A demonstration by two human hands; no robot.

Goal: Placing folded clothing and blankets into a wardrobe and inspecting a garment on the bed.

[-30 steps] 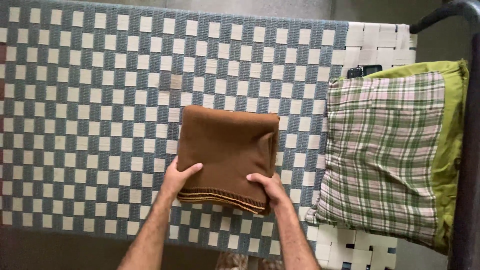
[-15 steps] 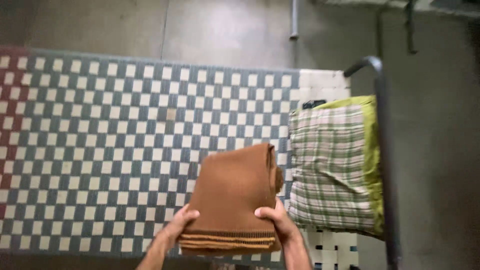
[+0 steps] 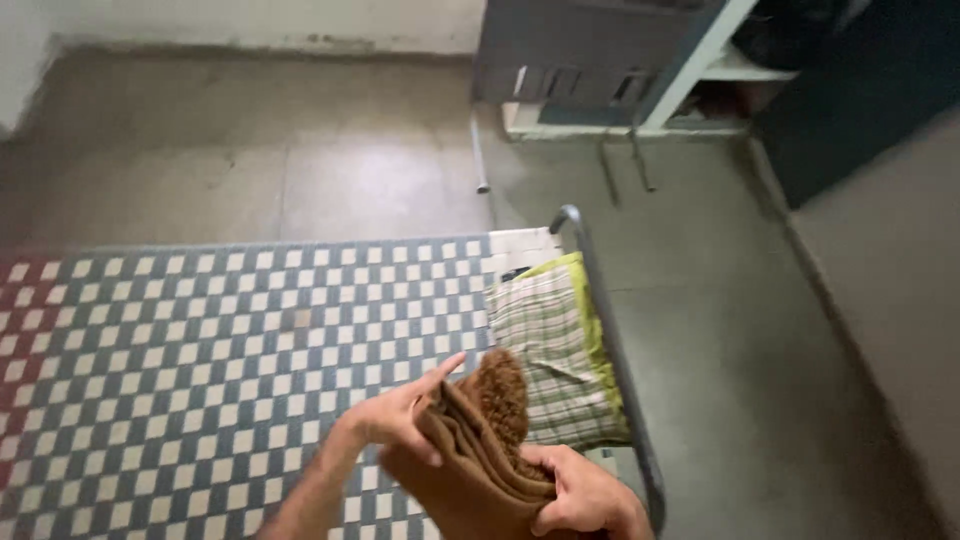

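Moved: since the frames a moment back, I see the folded brown blanket [image 3: 480,450] has come off the checked cot surface [image 3: 200,360] and now sits raised at the lower middle of the frame, edge-on and tilted, with the view swung up to take in the floor and far wall.
Left hand: my left hand [image 3: 400,415] lies along the blanket's left face, index finger stretched up toward its fuzzy top fold, the other fingers curled onto the cloth, so it is pressing rather than clamping.
Right hand: my right hand [image 3: 580,495] grips the layered edge from below right, fingers wrapped over the stacked folds.
Blanket place: in the air between both hands, in front of the plaid pillow [image 3: 555,350] with its green edge, which lies at the cot's right end by the metal end rail [image 3: 610,340].
Doing it well: I judge the layers want to fan open at the top, so I would keep the right grip firm on all folds and flatten the left palm against the side.
Risk: a loose inner layer could slip out and undo the fold.
Background: grey concrete floor [image 3: 330,170] at upper left; a grey cabinet [image 3: 590,50] at upper middle.
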